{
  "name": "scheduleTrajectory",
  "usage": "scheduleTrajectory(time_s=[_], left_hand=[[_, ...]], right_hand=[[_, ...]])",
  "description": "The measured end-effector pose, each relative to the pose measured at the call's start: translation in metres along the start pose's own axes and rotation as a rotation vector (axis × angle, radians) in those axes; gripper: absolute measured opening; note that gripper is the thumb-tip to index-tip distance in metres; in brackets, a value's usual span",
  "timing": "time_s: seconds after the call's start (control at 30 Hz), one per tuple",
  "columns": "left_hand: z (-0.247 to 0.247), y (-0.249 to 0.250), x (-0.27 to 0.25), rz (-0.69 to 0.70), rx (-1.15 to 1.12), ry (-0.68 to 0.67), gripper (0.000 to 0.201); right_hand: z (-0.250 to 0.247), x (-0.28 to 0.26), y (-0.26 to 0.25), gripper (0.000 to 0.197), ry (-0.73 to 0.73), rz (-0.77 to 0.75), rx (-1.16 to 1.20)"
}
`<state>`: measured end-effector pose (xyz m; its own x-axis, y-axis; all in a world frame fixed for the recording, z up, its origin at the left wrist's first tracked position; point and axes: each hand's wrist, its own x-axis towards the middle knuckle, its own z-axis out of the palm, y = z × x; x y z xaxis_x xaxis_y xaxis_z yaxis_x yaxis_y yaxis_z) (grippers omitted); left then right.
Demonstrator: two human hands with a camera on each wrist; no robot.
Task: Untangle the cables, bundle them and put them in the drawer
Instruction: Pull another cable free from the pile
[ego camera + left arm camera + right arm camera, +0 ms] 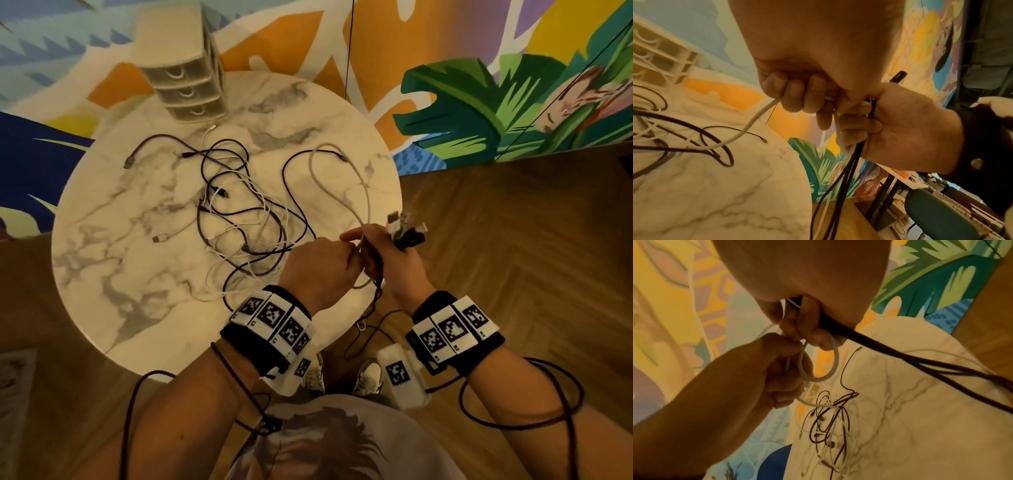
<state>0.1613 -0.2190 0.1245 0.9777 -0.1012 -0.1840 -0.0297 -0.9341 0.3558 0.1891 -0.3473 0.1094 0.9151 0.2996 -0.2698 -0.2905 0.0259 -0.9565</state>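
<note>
A tangle of black and white cables [239,212] lies on the round marble table [137,274]. My hands meet over the table's near right edge. My right hand [390,257] grips a bunch of cables, and their plug ends [406,228] stick up out of the fist. Black cables [890,353] run from that fist back over the table. My left hand [322,263] has its fingers [795,97] curled round a thick white cable [756,118]. That cable makes a small loop [835,363] between the two hands. The white drawer unit [188,85] stands at the table's far edge with its drawers closed.
Some cables [363,329] hang off the table's near edge toward the wooden floor [513,240], by my shoes. A painted mural wall [479,102] runs behind the table. A green chair seat [937,211] is low at the right.
</note>
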Motion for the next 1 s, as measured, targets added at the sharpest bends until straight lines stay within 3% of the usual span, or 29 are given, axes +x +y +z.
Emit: scheduleTrajectory(time_s=[0.1,0.2,0.33,0.47,0.53,0.57,0.63,0.73,0.87,1.0], left_hand=[[0.008,-0.008,0.0,-0.058,-0.25,-0.04,0.026],[0.029,-0.043,-0.002,-0.23,-0.576,-0.071,0.019],[0.051,-0.107,-0.016,-0.284,-0.373,-0.116,0.016],[0.042,-0.126,-0.009,-0.381,-0.393,0.095,0.023],[0.038,-0.12,-0.003,-0.407,-0.412,0.205,0.03],[0.038,-0.116,-0.003,-0.397,-0.396,0.198,0.032],[0.041,-0.105,-0.01,-0.362,-0.335,0.095,0.034],[0.048,-0.08,-0.026,-0.226,-0.149,-0.008,0.034],[0.057,-0.045,-0.036,-0.027,0.048,-0.062,0.033],[0.064,-0.039,-0.034,0.073,0.092,-0.165,0.034]], right_hand=[[0.0,0.006,-0.001,0.036,0.085,-0.043,-0.068],[-0.008,0.016,-0.011,0.035,0.251,-0.042,0.078],[-0.032,0.029,-0.039,0.034,0.477,-0.031,0.327],[-0.046,0.033,-0.037,0.033,0.504,-0.038,0.317],[-0.044,0.026,-0.022,0.037,0.457,-0.002,0.171],[-0.041,0.019,-0.014,0.04,0.416,0.003,0.073],[-0.038,0.004,0.004,0.046,0.304,0.002,-0.187],[-0.021,-0.009,0.028,0.041,-0.035,0.071,-0.498],[-0.005,0.003,0.038,0.042,-0.131,0.326,-0.361],[-0.001,0.009,0.033,0.045,-0.248,0.354,-0.031]])
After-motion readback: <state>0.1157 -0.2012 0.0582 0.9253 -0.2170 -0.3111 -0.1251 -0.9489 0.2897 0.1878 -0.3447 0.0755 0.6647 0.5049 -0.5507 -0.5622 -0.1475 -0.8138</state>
